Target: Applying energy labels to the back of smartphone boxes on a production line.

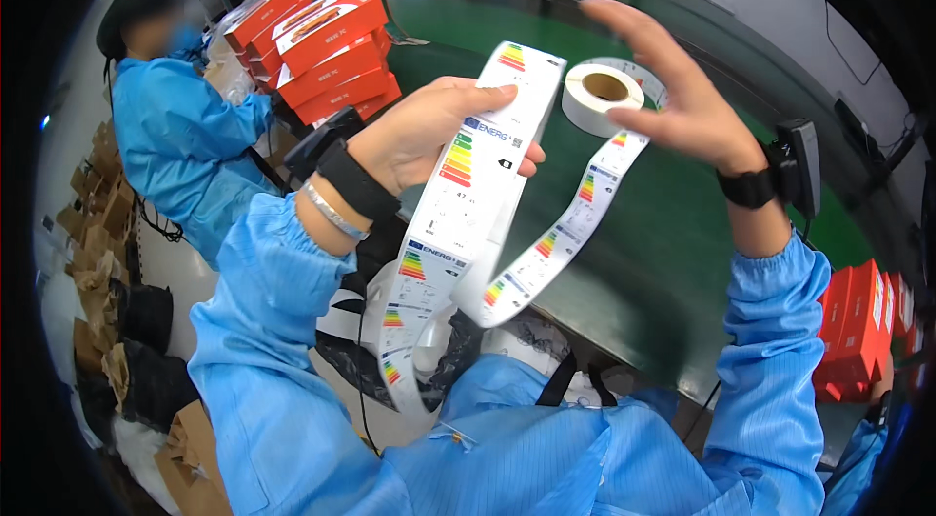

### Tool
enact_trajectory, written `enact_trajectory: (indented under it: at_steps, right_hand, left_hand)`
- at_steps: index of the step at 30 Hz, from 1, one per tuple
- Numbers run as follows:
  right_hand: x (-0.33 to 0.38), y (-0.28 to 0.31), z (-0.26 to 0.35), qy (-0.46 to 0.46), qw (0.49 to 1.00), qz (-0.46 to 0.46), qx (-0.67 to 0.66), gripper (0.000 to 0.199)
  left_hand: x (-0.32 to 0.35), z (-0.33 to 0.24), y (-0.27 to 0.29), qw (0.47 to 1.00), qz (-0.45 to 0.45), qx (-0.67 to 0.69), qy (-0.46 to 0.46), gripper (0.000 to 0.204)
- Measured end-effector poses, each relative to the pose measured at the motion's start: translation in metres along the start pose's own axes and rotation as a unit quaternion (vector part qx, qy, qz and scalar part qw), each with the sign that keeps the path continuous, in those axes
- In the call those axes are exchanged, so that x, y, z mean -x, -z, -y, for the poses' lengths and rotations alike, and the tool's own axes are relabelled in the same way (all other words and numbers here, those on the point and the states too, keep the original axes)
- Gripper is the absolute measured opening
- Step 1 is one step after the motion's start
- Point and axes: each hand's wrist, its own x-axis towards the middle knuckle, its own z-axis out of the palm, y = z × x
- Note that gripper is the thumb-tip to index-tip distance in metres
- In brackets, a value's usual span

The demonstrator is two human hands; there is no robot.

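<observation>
A long strip of white labels (453,209) with coloured energy bars is gripped in my left hand (439,126), thumb on the front and fingers behind. Its lower end hangs in a loop past the table edge, over my lap. From that loop the strip runs back up to a label roll (582,116) with a brown cardboard core, lying on the green table. Raised at the roll's right, my right hand (673,87) has its fingers stretched apart with nothing between them; its thumb overlaps the strip near the roll. Both wrists wear black bands with small devices.
Red printed boxes (336,53) are stacked at the table's far left, with more red boxes (853,331) at the right. A co-worker in a blue gown (185,145) stands at left. Opened cardboard boxes (97,214) line the left floor. The green table (643,253) spreads ahead.
</observation>
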Motion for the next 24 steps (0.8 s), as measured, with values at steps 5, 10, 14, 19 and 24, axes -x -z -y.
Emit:
enact_trajectory:
  at_steps: [5, 10, 14, 19, 24]
  right_hand:
    - [-0.014, -0.042, 0.012, 0.143, 0.988, -0.007, 0.059, 0.052]
    - [-0.026, -0.016, -0.017, -0.044, 0.991, -0.125, 0.019, 0.017]
    - [-0.030, 0.020, -0.058, -0.127, 0.963, -0.233, -0.045, 0.019]
    - [-0.029, -0.009, -0.050, -0.151, 0.956, -0.249, -0.037, 0.020]
    - [-0.033, -0.056, -0.045, 0.047, 0.966, -0.178, 0.180, 0.021]
  left_hand:
    - [-0.004, 0.011, -0.024, 0.995, 0.082, 0.034, 0.036, 0.033]
    - [0.030, 0.040, -0.006, 0.992, 0.096, -0.080, 0.011, 0.046]
    - [0.086, 0.090, 0.063, 0.963, 0.033, -0.231, 0.133, 0.031]
    - [0.154, 0.261, 0.171, 0.920, -0.218, -0.258, 0.197, 0.021]
    - [0.153, 0.380, 0.159, 0.756, -0.218, -0.540, 0.298, 0.065]
